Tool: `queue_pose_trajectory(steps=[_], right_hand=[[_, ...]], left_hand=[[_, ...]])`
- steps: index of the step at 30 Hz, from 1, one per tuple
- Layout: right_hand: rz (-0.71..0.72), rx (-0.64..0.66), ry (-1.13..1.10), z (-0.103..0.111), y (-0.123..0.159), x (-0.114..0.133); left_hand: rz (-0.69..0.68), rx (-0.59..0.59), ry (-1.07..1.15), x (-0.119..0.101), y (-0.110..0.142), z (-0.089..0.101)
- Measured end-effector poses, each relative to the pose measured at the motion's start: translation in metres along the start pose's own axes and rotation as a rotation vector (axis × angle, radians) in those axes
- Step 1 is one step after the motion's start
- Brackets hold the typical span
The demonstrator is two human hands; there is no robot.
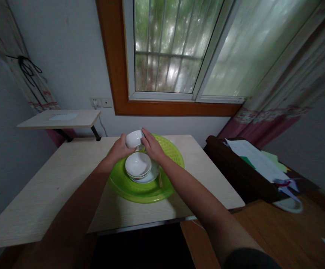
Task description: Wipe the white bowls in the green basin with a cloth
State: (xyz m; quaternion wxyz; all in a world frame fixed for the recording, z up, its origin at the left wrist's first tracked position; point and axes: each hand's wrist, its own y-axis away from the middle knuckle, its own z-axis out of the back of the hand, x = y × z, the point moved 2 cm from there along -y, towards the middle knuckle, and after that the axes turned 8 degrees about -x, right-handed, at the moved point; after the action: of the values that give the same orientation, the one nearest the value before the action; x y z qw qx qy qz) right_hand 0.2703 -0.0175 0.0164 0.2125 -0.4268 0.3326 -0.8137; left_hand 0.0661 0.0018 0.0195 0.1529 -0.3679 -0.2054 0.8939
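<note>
Both my hands hold one small white bowl (133, 139) above the far part of a round green plastic basin (123, 188) on the light wooden table (39, 186). My left hand (119, 149) grips the bowl's left side with its fingers wrapped under it. My right hand (150, 145) presses its fingers against the bowl's right rim. Nearer to me in the basin a stack of white bowls (138, 164) sits on a white plate (151, 176). A wooden stick, perhaps chopsticks (160, 180), lies beside the plate.
A small raised shelf (58, 118) stands at the table's back left. A dark wooden desk (235, 168) with papers (256, 158) is to the right, with a white dish (290, 204) near its front. A window and curtains lie behind.
</note>
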Motion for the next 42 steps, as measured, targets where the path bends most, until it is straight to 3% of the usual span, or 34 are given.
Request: queue_pose_trajectory(steps=[4,7,17,23,28,34,42], right_hand=[[-0.175,-0.036,-0.074,0.000,0.000,-0.017],[-0.189,-0.048,-0.098,0.000,0.001,-0.018],[0.212,0.100,0.057,0.009,-0.001,0.028],[0.312,0.159,0.059,0.016,-0.004,0.044],[0.171,0.062,-0.016,0.019,-0.004,0.030],[-0.069,-0.062,-0.102,0.018,-0.001,0.007],[-0.128,-0.083,-0.122,0.016,-0.001,0.004]], left_hand=[[0.014,0.004,0.018,-0.002,0.001,0.001],[0.017,-0.004,0.019,-0.002,0.001,0.002],[0.093,-0.031,0.124,-0.002,0.000,0.006],[0.165,-0.026,0.236,0.008,-0.005,0.006],[0.175,0.001,0.347,0.016,-0.006,0.001],[0.141,0.011,0.286,0.015,-0.004,0.000],[0.116,0.016,0.223,0.007,-0.001,0.003]])
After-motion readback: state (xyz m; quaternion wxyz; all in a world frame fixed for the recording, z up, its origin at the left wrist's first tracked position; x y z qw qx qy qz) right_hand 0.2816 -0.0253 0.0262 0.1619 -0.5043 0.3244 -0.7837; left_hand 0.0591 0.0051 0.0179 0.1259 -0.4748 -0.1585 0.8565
